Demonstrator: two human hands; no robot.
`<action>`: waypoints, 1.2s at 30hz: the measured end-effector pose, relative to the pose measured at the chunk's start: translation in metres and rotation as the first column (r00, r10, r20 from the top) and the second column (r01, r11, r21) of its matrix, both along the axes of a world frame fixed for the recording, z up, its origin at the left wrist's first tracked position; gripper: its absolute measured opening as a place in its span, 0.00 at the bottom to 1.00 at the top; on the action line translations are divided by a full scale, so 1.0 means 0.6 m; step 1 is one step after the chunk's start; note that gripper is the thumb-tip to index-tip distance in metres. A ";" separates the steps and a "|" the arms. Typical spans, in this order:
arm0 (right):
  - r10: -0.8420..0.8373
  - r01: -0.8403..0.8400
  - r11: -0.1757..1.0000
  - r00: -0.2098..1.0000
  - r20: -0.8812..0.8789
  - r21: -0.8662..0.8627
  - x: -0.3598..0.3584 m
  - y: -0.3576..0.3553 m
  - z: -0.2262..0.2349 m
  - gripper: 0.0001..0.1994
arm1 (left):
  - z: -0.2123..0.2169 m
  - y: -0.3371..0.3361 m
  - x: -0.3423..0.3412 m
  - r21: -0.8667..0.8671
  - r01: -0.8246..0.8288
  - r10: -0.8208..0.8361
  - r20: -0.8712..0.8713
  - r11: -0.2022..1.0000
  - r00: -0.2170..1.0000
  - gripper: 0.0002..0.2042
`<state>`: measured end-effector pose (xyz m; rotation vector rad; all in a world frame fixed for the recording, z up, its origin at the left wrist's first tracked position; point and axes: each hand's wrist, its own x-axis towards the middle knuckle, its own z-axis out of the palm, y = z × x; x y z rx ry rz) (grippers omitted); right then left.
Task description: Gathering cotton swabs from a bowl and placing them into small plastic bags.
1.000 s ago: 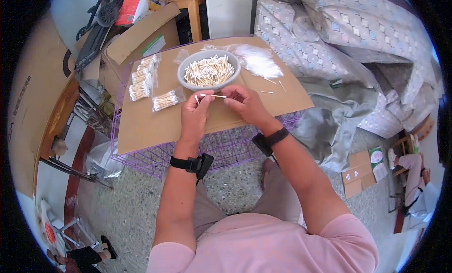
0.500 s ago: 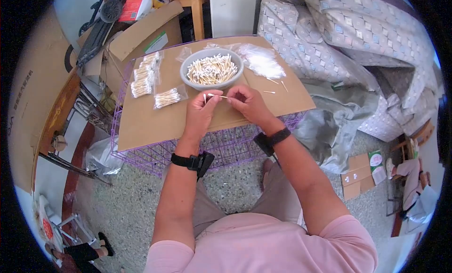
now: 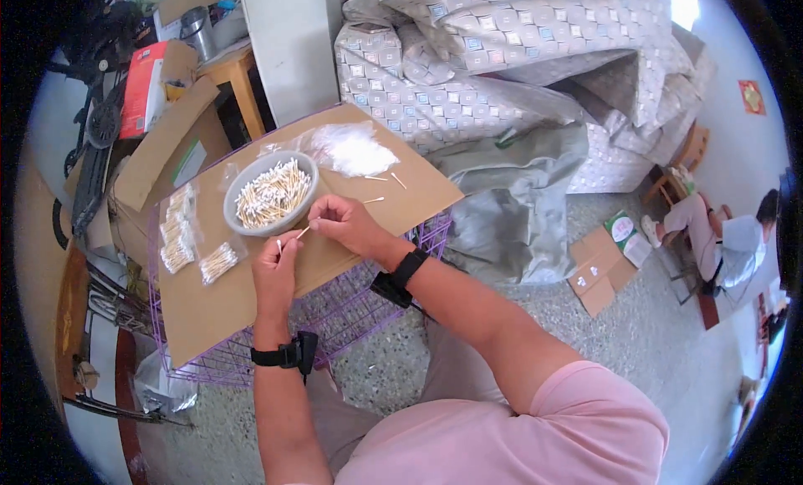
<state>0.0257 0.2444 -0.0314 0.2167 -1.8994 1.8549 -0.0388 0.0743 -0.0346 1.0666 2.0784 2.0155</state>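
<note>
Between my two hands is a cotton swab [image 3: 303, 232], pinched by the fingertips of both. My left hand [image 3: 276, 276] is closed, with a white swab tip sticking up beside its thumb; how many swabs it holds I cannot tell. My right hand [image 3: 350, 224] closes thumb and fingers on the swab's other end. Just beyond them stands a grey bowl [image 3: 251, 229] heaped with cotton swabs [image 3: 274, 192]. To its left lie clear bags filled with swabs [image 3: 177, 230], with another filled bag [image 3: 221, 262] nearer me. Several loose swabs [image 3: 399, 181] rest right of the bowl.
A cardboard sheet [image 3: 209, 318] covers a purple wire cage [image 3: 360, 313]. Clear plastic bags [image 3: 347, 148] are piled at its far side. Patterned fabric [image 3: 502, 33] and a grey cloth [image 3: 519, 209] bulk to the right. Another person [image 3: 740, 242] sits far right.
My view has turned to the right, so the bowl, bags and hands appear farther left. Both hands stay together at the bowl's near side, still pinching the swab.
</note>
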 end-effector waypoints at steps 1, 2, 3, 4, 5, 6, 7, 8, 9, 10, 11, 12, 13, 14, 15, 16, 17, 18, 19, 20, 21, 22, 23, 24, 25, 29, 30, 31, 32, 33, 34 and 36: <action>0.004 -0.003 1.000 1.000 0.019 -0.029 0.002 0.003 0.000 0.04 | 0.000 0.003 0.001 0.001 0.008 -0.008 -0.002 1.000 1.000 0.11; -0.003 0.003 1.000 1.000 0.017 -0.029 0.001 0.004 -0.001 0.04 | 0.001 0.004 0.002 -0.077 0.012 -0.018 -0.084 0.997 0.996 0.09; 0.032 -0.031 0.995 0.999 0.007 -0.092 0.001 0.002 0.000 0.03 | 0.004 0.005 0.004 -0.155 0.006 -0.032 -0.164 0.988 0.986 0.08; 0.067 -0.067 0.986 0.998 -0.005 -0.155 0.001 0.001 0.001 0.03 | 0.007 0.005 0.005 -0.156 0.008 -0.034 -0.165 0.988 0.986 0.08; 0.067 -0.067 0.985 0.998 -0.005 -0.157 0.002 0.000 0.001 0.03 | 0.010 0.004 0.006 -0.199 0.016 -0.062 -0.229 0.980 0.972 0.08; 0.092 -0.091 0.980 0.996 0.001 -0.176 0.001 -0.005 0.001 0.04 | 0.010 -0.002 0.006 -0.244 0.013 -0.085 -0.288 0.970 0.954 0.08; 0.121 -0.117 0.974 0.993 0.007 -0.196 -0.002 -0.011 -0.001 0.04 | 0.012 -0.004 0.006 -0.249 0.003 -0.076 -0.285 0.968 0.956 0.08; 0.136 -0.131 0.970 0.991 0.010 -0.203 -0.002 -0.010 -0.002 0.04 | 0.014 -0.001 0.006 -0.250 0.009 -0.088 -0.307 0.968 0.948 0.09; 0.101 -0.092 0.979 0.994 0.042 -0.183 -0.002 -0.008 -0.001 0.05 | 0.016 -0.005 0.006 -0.255 0.003 -0.089 -0.324 0.967 0.942 0.09; 0.083 -0.070 0.984 0.994 0.071 -0.163 -0.004 -0.013 0.000 0.05 | 0.015 -0.010 0.002 -0.237 0.033 -0.108 -0.313 0.971 0.943 0.10; 0.062 -0.054 0.988 0.997 0.051 -0.141 -0.004 -0.017 0.002 0.06 | 0.010 -0.010 -0.004 -0.217 0.059 -0.125 -0.302 0.974 0.945 0.11; 0.036 -0.033 0.993 0.999 0.029 -0.117 -0.001 -0.012 0.004 0.07 | 0.008 -0.004 -0.005 -0.213 0.068 -0.131 -0.298 0.975 0.946 0.12; 0.023 -0.020 0.994 0.999 0.025 -0.110 0.001 0.001 0.001 0.07 | 0.002 0.009 -0.006 -0.205 0.088 -0.147 -0.291 0.975 0.945 0.12; 0.020 -0.018 0.994 1.000 0.017 -0.106 0.001 0.005 -0.003 0.07 | 0.004 0.012 -0.006 -0.202 0.093 -0.155 -0.316 0.975 0.936 0.12; 0.059 -0.056 0.992 0.998 0.022 -0.113 0.002 0.003 -0.004 0.07 | 0.004 0.013 -0.007 -0.196 0.102 -0.165 -0.343 0.975 0.925 0.13; 0.048 -0.045 0.991 0.998 0.027 -0.123 0.004 0.002 -0.002 0.06 | 0.002 0.011 -0.009 -0.199 0.071 -0.136 -0.338 0.977 0.931 0.13; 0.035 -0.031 0.991 0.999 0.033 -0.131 0.003 -0.003 0.000 0.06 | 0.000 0.007 -0.010 -0.199 0.098 -0.154 -0.284 0.975 0.946 0.14; 0.053 -0.047 0.990 0.998 0.037 -0.131 0.002 -0.005 -0.001 0.06 | 0.000 0.007 -0.008 -0.193 0.138 -0.182 -0.231 0.971 0.956 0.15; 0.036 -0.033 0.993 0.999 0.025 -0.117 0.002 -0.007 -0.002 0.06 | 0.000 0.003 -0.006 -0.191 0.125 -0.168 -0.228 0.974 0.959 0.15; 0.017 -0.015 0.995 1.000 0.012 -0.103 0.001 -0.009 -0.003 0.05 | 0.001 -0.001 -0.005 -0.189 0.142 -0.172 -0.157 0.972 0.972 0.15; 0.026 -0.024 0.995 1.000 0.016 -0.100 0.002 -0.012 -0.001 0.05 | 0.004 -0.003 -0.002 -0.183 0.161 -0.179 -0.086 0.970 0.980 0.15; 0.003 -0.001 0.998 1.000 0.029 -0.068 0.003 -0.014 0.001 0.05 | 0.007 -0.002 0.001 -0.178 0.154 -0.171 -0.083 0.972 0.982 0.15; -0.022 0.024 0.999 0.999 0.041 -0.036 0.004 -0.016 0.004 0.05 | 0.010 0.000 0.005 -0.110 0.211 -0.213 -0.003 0.971 0.977 0.15; -0.013 0.015 0.999 0.999 0.042 -0.032 0.005 -0.019 0.005 0.05 | 0.013 -0.002 0.005 -0.037 0.259 -0.256 0.072 0.965 0.964 0.15; 0.004 -0.004 1.000 1.000 -0.009 0.007 0.005 -0.023 0.007 0.05 | 0.010 -0.004 0.002 -0.032 0.251 -0.249 0.073 0.967 0.966 0.15; -0.030 0.064 0.970 0.989 -0.146 0.236 -0.002 -0.015 0.005 0.06 | -0.009 0.000 -0.015 -0.031 0.300 -0.298 0.041 0.954 0.954 0.14; -0.029 0.064 0.968 0.989 -0.145 0.242 -0.004 -0.013 0.003 0.06 | -0.006 0.001 -0.017 -0.056 0.308 -0.308 0.008 0.950 0.951 0.14; -0.047 0.091 0.955 0.986 -0.158 0.283 -0.004 -0.011 0.001 0.06 | -0.004 0.002 -0.017 -0.050 0.309 -0.310 0.007 0.950 0.951 0.14; -0.064 0.118 0.938 0.983 -0.172 0.325 -0.004 -0.008 0.000 0.07 | -0.003 0.001 -0.015 -0.075 0.279 -0.281 -0.020 0.957 0.959 0.13; -0.060 0.116 0.937 0.983 -0.175 0.331 -0.004 -0.011 0.004 0.07 | 0.000 -0.002 -0.014 -0.101 0.242 -0.248 -0.050 0.965 0.967 0.12; -0.051 0.121 0.919 0.980 -0.192 0.374 -0.004 -0.014 0.008 0.07 | -0.002 -0.005 -0.015 -0.095 0.240 -0.246 -0.054 0.966 0.968 0.12; -0.039 0.126 0.898 0.977 -0.210 0.422 0.001 -0.022 0.019 0.08 | -0.010 -0.007 -0.016 -0.064 0.228 -0.226 0.031 0.972 0.974 0.11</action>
